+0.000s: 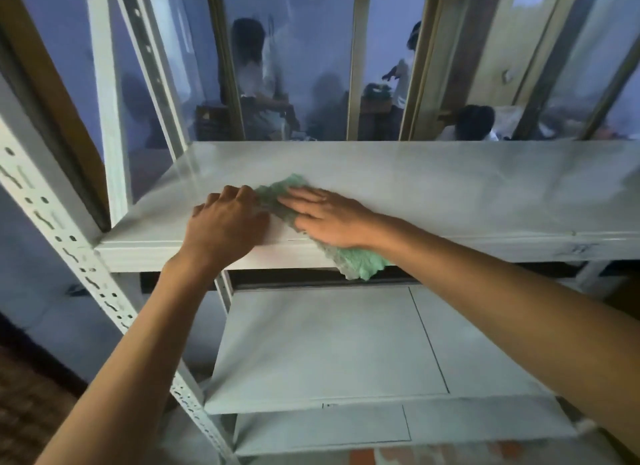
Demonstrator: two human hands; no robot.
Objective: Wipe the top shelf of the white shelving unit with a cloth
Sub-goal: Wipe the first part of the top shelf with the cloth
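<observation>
The white top shelf (433,187) of the shelving unit spans the view at mid height. A light green cloth (277,192) lies on its front left part, and one end hangs over the front edge. My right hand (329,218) presses flat on the cloth with fingers stretched out toward the left. My left hand (225,225) rests on the shelf's front edge just left of the cloth, fingers curled, fingertips touching the cloth's edge.
A perforated white upright post (72,256) runs diagonally at the left. Lower white shelves (322,347) sit below. Behind the unit stand glass panes in brass-coloured frames (356,59), with people seen through them.
</observation>
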